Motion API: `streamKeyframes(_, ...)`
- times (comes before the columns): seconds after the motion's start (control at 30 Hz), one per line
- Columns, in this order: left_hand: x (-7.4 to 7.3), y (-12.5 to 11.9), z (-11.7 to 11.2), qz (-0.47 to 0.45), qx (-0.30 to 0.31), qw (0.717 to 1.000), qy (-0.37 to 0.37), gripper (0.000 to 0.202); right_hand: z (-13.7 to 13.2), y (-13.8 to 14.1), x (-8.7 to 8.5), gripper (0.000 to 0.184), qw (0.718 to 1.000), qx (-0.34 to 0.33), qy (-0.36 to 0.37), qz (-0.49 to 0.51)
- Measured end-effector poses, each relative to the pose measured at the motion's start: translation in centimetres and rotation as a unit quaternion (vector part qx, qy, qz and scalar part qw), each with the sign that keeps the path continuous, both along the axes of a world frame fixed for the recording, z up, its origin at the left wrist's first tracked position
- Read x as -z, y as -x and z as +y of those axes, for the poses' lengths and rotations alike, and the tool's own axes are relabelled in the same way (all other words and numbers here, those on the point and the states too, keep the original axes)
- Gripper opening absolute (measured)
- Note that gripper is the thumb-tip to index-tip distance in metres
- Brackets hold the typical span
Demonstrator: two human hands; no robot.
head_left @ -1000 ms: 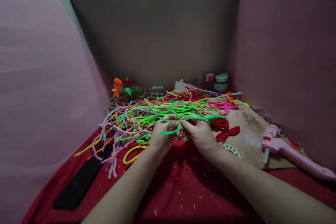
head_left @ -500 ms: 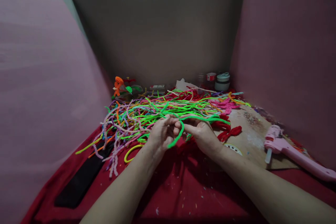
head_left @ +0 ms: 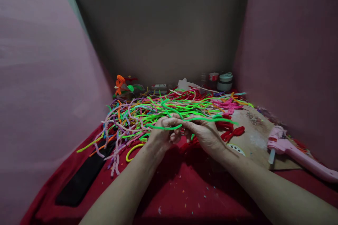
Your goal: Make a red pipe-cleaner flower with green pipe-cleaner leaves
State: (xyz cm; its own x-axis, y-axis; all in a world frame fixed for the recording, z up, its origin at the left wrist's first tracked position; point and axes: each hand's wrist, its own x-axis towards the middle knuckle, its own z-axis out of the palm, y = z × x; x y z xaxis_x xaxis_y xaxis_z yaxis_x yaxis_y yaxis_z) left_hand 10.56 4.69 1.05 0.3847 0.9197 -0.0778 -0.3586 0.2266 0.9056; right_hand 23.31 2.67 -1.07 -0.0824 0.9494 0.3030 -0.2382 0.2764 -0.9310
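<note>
Both my hands meet at the middle of the red cloth (head_left: 185,197), just in front of a big heap of coloured pipe cleaners (head_left: 148,110). My left hand (head_left: 162,135) is closed, fingers curled round a green pipe cleaner (head_left: 163,127) that lies across its knuckles. My right hand (head_left: 206,133) pinches the same green pipe cleaner, whose long end runs right over the red pieces (head_left: 229,132).
A pink glue gun (head_left: 293,153) lies on a brown board (head_left: 253,137) at the right. A black flat strip (head_left: 79,182) lies at the left. Small jars (head_left: 224,81) and an orange pipe-cleaner flower (head_left: 120,84) stand by the back wall. Pink walls close in on both sides.
The short end of the green pipe cleaner swung from hanging down between my hands up and leftward across my left knuckles. Both hands stayed together in the same spot.
</note>
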Motion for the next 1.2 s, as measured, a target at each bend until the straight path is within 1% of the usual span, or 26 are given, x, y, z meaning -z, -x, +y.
streamKeyframes(0.1, 0.1, -0.4, -0.1, -0.031, 0.002, 0.999, 0.026, 0.008, 0.1, 0.3, 0.5, 0.024, 1.000, -0.012, 0.014, 0.021)
streamKeyframes(0.2, -0.1, -0.6, -0.3, -0.074, 0.009, 0.996, 0.057, 0.013, 0.1, 0.3, 0.5, 0.023, 1.000, -0.021, -0.010, 0.008)
streamKeyframes(0.37, -0.8, -0.6, -0.7, -0.079, 0.017, 0.995, 0.062, 0.010, 0.4, -0.2, 0.4, 0.008, 0.995, 0.059, -0.070, -0.039)
streamKeyframes(0.53, -0.9, -0.5, -0.7, -0.059, 0.004, 0.996, 0.061, 0.009, 0.6, -0.6, 0.9, 0.006, 0.984, 0.093, -0.124, -0.094)
streamKeyframes(0.6, -0.8, -0.5, -0.7, -0.053, -0.005, 0.997, 0.051, 0.009, 0.4, -0.4, 1.1, 0.006, 0.987, 0.089, -0.110, -0.080)
streamKeyframes(0.73, -0.7, -0.6, -0.9, -0.048, -0.004, 0.998, 0.029, 0.006, -0.1, 0.3, 0.9, 0.014, 0.999, 0.031, -0.031, -0.014)
streamKeyframes(0.8, -0.6, -0.7, -0.9, -0.051, -0.008, 0.998, 0.024, 0.005, -0.3, 0.5, 0.7, 0.020, 0.999, 0.017, -0.025, -0.025)
streamKeyframes(0.83, -0.6, -0.8, -1.0, -0.054, -0.012, 0.998, 0.024, 0.006, -0.4, 0.6, 0.7, 0.023, 0.998, 0.034, -0.031, -0.045)
streamKeyframes(0.9, -0.6, -0.9, -1.0, -0.061, -0.019, 0.997, 0.031, 0.007, -0.4, 0.5, 0.8, 0.024, 0.987, 0.112, -0.063, -0.099)
streamKeyframes(0.97, -0.5, -1.0, -1.0, -0.064, -0.018, 0.996, 0.051, 0.009, -0.3, 0.4, 1.2, 0.018, 0.963, 0.193, -0.118, -0.148)
streamKeyframes(1.0, -0.5, -1.0, -0.9, -0.065, -0.015, 0.995, 0.067, 0.009, -0.2, 0.3, 1.4, 0.017, 0.953, 0.208, -0.143, -0.168)
streamKeyframes(1.1, -0.4, -0.9, -0.7, -0.060, 0.002, 0.992, 0.115, 0.012, 0.3, 0.0, 2.1, 0.017, 0.940, 0.191, -0.194, -0.206)
streamKeyframes(1.17, -0.3, -0.7, -0.6, -0.061, 0.012, 0.990, 0.126, 0.013, 0.6, -0.2, 2.3, 0.018, 0.925, 0.185, -0.240, -0.229)
streamKeyframes(1.2, -0.3, -0.6, -0.5, -0.064, 0.020, 0.990, 0.123, 0.013, 0.7, -0.4, 2.3, 0.018, 0.914, 0.184, -0.270, -0.242)
